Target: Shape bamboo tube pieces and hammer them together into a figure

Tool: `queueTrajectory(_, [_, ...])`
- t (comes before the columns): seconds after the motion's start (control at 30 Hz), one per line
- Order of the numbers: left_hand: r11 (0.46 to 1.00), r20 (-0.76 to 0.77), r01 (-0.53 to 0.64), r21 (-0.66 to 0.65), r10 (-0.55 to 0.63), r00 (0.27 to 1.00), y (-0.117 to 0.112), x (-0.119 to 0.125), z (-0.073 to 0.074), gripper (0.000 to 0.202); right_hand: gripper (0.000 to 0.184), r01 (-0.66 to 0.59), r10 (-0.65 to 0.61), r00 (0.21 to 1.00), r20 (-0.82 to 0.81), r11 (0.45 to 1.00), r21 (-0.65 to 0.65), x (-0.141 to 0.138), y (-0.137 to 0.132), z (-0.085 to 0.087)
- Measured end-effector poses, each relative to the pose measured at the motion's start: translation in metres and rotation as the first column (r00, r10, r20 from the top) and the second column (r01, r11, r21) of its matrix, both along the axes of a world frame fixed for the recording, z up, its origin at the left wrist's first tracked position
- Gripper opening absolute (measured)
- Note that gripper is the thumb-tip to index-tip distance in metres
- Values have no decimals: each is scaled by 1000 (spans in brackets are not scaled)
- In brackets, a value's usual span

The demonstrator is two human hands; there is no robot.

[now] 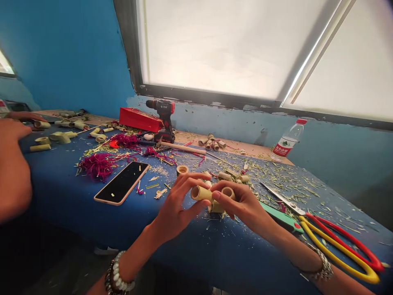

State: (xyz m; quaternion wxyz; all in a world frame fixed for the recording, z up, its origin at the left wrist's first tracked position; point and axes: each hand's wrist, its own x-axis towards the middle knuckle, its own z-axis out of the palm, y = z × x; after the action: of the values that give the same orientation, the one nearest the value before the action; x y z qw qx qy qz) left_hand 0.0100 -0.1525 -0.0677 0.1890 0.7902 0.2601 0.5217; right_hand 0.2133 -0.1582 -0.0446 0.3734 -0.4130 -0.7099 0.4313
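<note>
Between my two hands is a short bamboo tube [202,193], its open end facing left. My left hand [179,198] pinches it from the left with thumb and fingers. From the other side, my right hand [242,200] has its thumb and fingertips closed at the tube's right end. A second bamboo piece [227,191] shows its round opening among the right fingers, and another bamboo piece [216,207] sits just below; whether these are joined to the tube I cannot tell. A bamboo ring [182,169] stands on the blue table beyond my left hand.
A phone [122,183] and purple string [96,166] lie left; scissors [307,215] and a green-handled tool [281,217] lie right. Behind are a hammer [184,148], drill [166,119], red box [138,119] and bottle [287,141]. Another person's arm [14,164] is at left.
</note>
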Motion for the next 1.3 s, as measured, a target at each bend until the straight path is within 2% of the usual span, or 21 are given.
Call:
queueTrajectory(0.07, [999, 27, 16, -37, -15, 1000, -3, 4, 0, 17, 29, 13, -12, 1000, -13, 999, 46, 6, -2, -2])
queueTrajectory(0.13, [999, 11, -33, -12, 33, 999, -4, 6, -2, 18, 28, 26, -21, 999, -41, 992, 120, 13, -5, -2])
queueTrajectory(0.2, [996, -57, -80, 44, 82, 995, -3, 8, -3, 19, 26, 38, -28, 998, -54, 980, 194, 19, -9, 2])
queueTrajectory(0.3, [993, -165, -79, 85, 92, 982, 0, 8, -5, 19, 29, 24, -26, 1000, 3, 954, 299, 20, -15, 12])
queueTrajectory(0.43, [999, -213, -10, 47, 20, 977, 3, 6, -8, 20, 43, -111, -29, 969, 245, 834, 541, 16, -19, 26])
queueTrajectory(0.5, [1000, -220, 5, 16, -1, 976, 3, 5, -9, 19, 47, -162, -82, 929, 361, 787, 595, 16, -20, 32])
queueTrajectory(0.57, [1000, -216, 9, 8, -7, 976, 3, 4, -9, 18, 44, -157, -146, 895, 422, 782, 603, 17, -21, 37])
queueTrajectory(0.63, [1000, -214, 27, 7, -24, 976, 3, 4, -9, 19, 29, -173, -165, 869, 467, 781, 599, 19, -21, 42])
queueTrajectory(0.73, [999, -237, 49, 1, -47, 970, 3, 3, -8, 22, 12, -286, -90, 835, 543, 772, 568, 20, -19, 47])
queueTrajectory(0.9, [998, -330, 24, 60, -3, 944, 3, 3, -9, 25, 20, -344, -25, 823, 567, 774, 532, 21, -14, 42])
queueTrajectory(1.0, [995, -374, 8, 95, 28, 927, 2, 5, -9, 23, 22, -331, -71, 790, 609, 786, 521, 23, -13, 37])
queueTrajectory(1.07, [993, -336, -39, 113, 75, 939, 2, 5, -9, 23, 26, -318, -124, 756, 643, 788, 527, 25, -14, 35])
queueTrajectory(1.13, [989, -231, -114, 93, 133, 964, 3, 6, -9, 22, 25, -282, -164, 760, 629, 789, 546, 25, -16, 33])
queueTrajectory(1.2, [989, -112, -145, -7, 144, 983, 4, 5, -9, 21, 21, -192, -201, 794, 574, 812, 551, 22, -19, 30])
queueTrajectory(1.3, [977, 13, -100, -188, 104, 994, 6, 3, -9, 19, 20, -49, -227, 834, 502, 877, 478, 16, -22, 20])
